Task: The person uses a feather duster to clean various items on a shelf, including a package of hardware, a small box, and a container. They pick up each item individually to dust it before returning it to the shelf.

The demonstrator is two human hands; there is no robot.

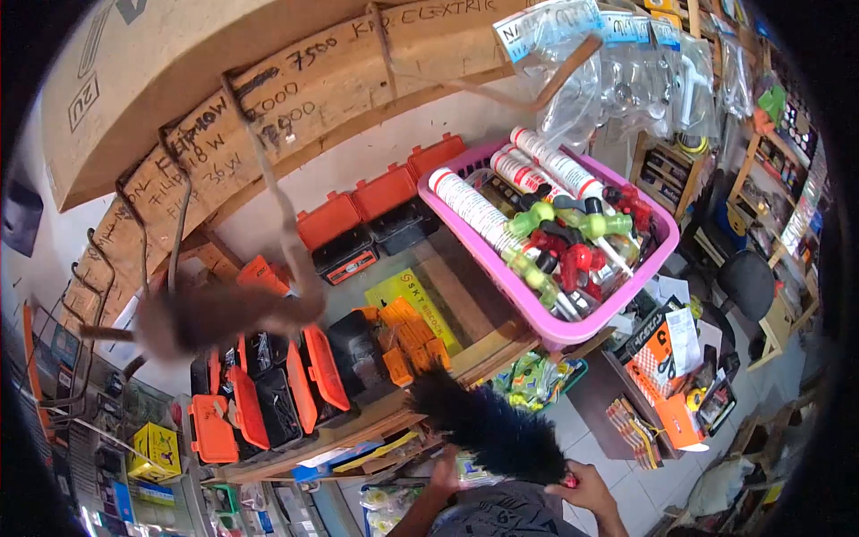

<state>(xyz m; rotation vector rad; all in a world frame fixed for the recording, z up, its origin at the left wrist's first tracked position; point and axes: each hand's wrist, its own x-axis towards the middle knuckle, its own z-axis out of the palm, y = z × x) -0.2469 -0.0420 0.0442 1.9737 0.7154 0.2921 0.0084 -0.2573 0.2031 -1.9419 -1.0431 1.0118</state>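
A black fluffy duster (497,425) slants across the lower middle, its tip near the orange cases at the shelf edge. My right hand (586,488) is closed round its pinkish-red handle at the lower right. Near the front of my body, my left hand (445,473) is low and left of the duster; its fingers are blurred and partly hidden. Orange parts cases (407,336) and a yellow SKT box (420,300) lie on the wooden shelf. Black boxes with orange lids (268,394) stand open to the left.
A pink basket (559,331) of white tubes and red and green-yellow items sits on the shelf. Metal hooks (286,215) project from a marked wooden board (331,80). Plastic bags (626,89) hang at upper right. A dark chair (745,285) stands at far right.
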